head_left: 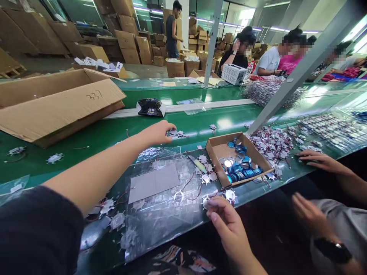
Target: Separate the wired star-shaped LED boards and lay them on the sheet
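Observation:
My left hand [159,132] reaches far out over the green conveyor belt [114,131]. Its fingers curl down onto a small silver spiked part [173,133] lying on the belt. My right hand [222,215] is near the table's front edge and pinches a similar spiked disc with thin wires [207,201]. More spiked discs [205,178] with red and black leads lie on clear plastic sheets between my hands. A small open cardboard tray [213,147] holding blue and silver round pieces [239,168] sits just right of them.
A large open carton [57,103] marked 337 lies on the belt at left. A dark packet [150,107] lies further out. A grey diagonal post [286,82] rises at right. A co-worker's hands [314,158] rest by heaps of parts [272,143]. Other people sit beyond.

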Demonstrator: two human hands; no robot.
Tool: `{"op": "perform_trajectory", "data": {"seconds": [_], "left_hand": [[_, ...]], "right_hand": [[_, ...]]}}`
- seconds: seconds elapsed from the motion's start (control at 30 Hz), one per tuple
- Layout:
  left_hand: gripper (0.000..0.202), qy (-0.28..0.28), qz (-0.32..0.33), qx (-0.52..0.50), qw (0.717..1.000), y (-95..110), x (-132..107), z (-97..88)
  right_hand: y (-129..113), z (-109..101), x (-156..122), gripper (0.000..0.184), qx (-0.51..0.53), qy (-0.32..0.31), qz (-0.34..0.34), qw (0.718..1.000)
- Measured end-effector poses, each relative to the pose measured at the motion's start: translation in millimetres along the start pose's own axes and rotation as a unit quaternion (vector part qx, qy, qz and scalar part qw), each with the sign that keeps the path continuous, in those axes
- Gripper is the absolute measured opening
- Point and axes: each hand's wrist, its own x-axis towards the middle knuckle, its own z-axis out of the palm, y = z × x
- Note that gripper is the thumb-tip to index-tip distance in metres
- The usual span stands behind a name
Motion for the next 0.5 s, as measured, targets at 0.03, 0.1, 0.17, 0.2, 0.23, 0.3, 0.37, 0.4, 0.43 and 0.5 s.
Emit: {"op": "perform_trajectory", "data": {"seconds": [0.03,0.1,0.17,0.2,0.23,0.3,0.37,0.4,0.43,0.5], "left_hand": [[0.049,0.014,0.026,-0.021,0.999,11.9,-10.9,-5.7],[0.047,0.041,0.082,-0.073,0.993,40.4,-38.7,-13.4],[0.045,0.059,0.123,-0.122,0.983,71.2,-70.8,-14.2],[0.044,0.063,0.137,-0.144,0.978,85.7,-86.8,-11.9],[0.044,0.061,0.149,-0.163,0.973,98.9,-101.9,-8.1],[0.044,0.053,0.159,-0.191,0.967,120.1,-127.6,3.0],[0.042,0.039,0.15,-0.209,0.965,134.4,-146.1,16.1],[0.041,0.035,0.14,-0.216,0.966,139.5,-152.9,22.6],[0.041,0.032,0.128,-0.221,0.966,143.3,-158.4,28.6],[0.046,0.038,0.103,-0.232,0.966,147.8,-167.2,38.9]], "right_hand": [[0.9,-1.2,-1.8,0.019,0.003,0.002,0.006,1.0],[0.2,-1.2,-2.4,0.019,0.014,0.006,0.019,1.0],[-4.6,2.6,2.6,0.024,0.038,0.005,0.03,0.999],[-8.5,5.8,7.1,0.027,0.056,-0.002,0.031,0.998],[-13.1,9.7,12.7,0.032,0.078,-0.013,0.03,0.996],[-22.1,18.5,25.2,0.04,0.123,-0.048,0.025,0.991],[-28.1,27.7,35.9,0.042,0.152,-0.081,0.044,0.984],[-29.2,32.0,39.3,0.041,0.162,-0.089,0.063,0.981],[-29.3,35.9,41.0,0.039,0.17,-0.088,0.083,0.978],[-27.1,42.0,40.1,0.033,0.183,-0.069,0.118,0.974]]}}
